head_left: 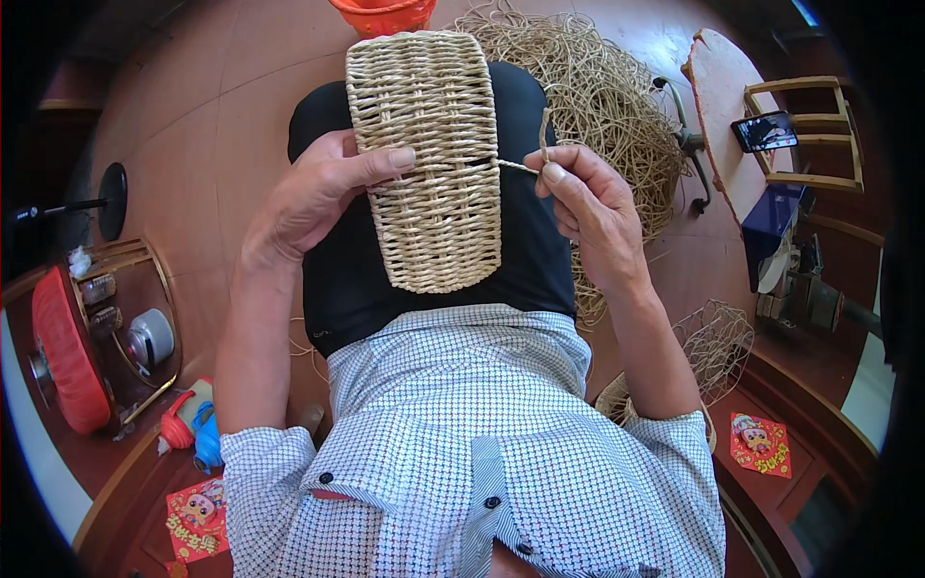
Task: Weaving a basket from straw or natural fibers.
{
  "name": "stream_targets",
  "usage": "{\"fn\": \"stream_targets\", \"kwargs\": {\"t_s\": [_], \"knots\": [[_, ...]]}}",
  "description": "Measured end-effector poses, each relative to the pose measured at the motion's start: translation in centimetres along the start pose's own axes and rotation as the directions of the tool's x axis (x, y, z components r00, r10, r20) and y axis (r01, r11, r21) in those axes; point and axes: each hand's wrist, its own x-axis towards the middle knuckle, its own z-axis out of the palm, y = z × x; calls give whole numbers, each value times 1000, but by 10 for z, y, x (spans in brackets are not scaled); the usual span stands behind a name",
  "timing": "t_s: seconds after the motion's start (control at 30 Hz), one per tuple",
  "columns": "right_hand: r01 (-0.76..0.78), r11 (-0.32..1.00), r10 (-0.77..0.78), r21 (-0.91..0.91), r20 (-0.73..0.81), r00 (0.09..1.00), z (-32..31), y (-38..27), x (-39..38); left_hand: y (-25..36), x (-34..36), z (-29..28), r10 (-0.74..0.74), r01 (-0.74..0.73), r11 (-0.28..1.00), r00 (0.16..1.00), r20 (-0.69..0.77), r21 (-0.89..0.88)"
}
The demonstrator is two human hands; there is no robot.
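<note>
Upper middle: our left hand (316, 183) grips woven-rope panel (438, 220), long way up-down; off right edge, our right hand (602, 202) pinches cord (516, 167).

Remote feed, my notes: reddish floor (178, 183), thin joint lines, spreads 10 to 11 o'clock. Table (725, 96), pale pinkish top, 2 o'clock; slatted wooden frame (819, 180) overlaps it in my view. Dark reddish wood furniture (814, 405), 4 o'clock. Bluish light streak (805, 13), rim, 2 o'clock.
</note>
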Motion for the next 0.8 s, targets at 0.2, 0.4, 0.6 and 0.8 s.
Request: {"fn": "stream_targets", "kwargs": {"t_s": [0.2,0.4,0.6,0.8], "knots": [[18,997,-22,-77,-49,999,4,2,0,1,4,19,44,-45,997,999,-7,-62],[87,981,-98,-176,-57,994,12,11,10,-3,3,33,48,-60,990,995,-92,-128],[136,983,-124,-123,106,987,17,8,30,-6,3,40,52,-77,980,989,-140,-182],[-29,999,35,-31,232,972,16,-5,39,-10,6,45,57,-95,972,983,-176,-216]]}}
